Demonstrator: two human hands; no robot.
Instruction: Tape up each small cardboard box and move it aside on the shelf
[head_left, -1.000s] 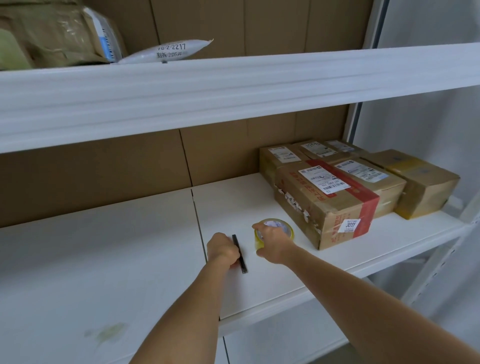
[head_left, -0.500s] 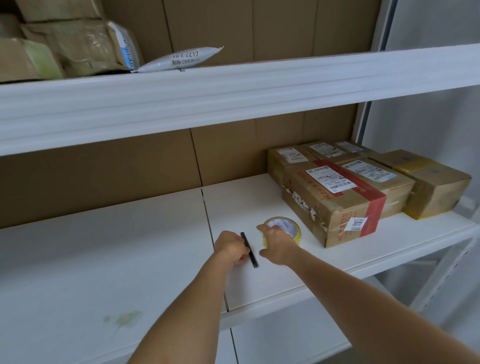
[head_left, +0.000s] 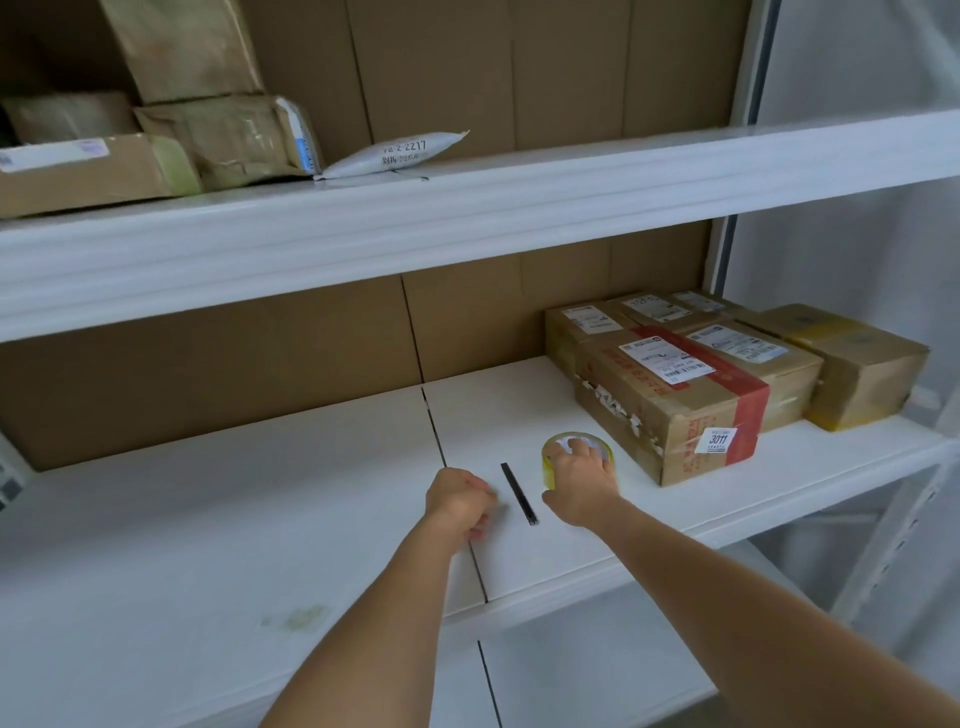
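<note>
Forearms reach in over the front edge of the white shelf (head_left: 208, 519). The left hand (head_left: 460, 501) rests on the shelf just left of a thin black strip, probably a cutter (head_left: 518, 492), with its fingers curled loosely under and apparently holding nothing. The right hand (head_left: 579, 480), just right of the strip, has its fingers curled over the top of a yellowish tape roll (head_left: 576, 460) lying flat on the shelf, gripping it.

Just beyond the roll, toward the right end of the shelf, sits a cluster of small cardboard boxes; the nearest, a box with a red band (head_left: 675, 402), lies near the fingers of the right hand but apart from them. The others (head_left: 857, 364) crowd behind and beside it toward the back corner. All look closed and bear tape and labels, so most of the work seems done; no unsealed box shows. Whether any needs more tape cannot be told.
</note>
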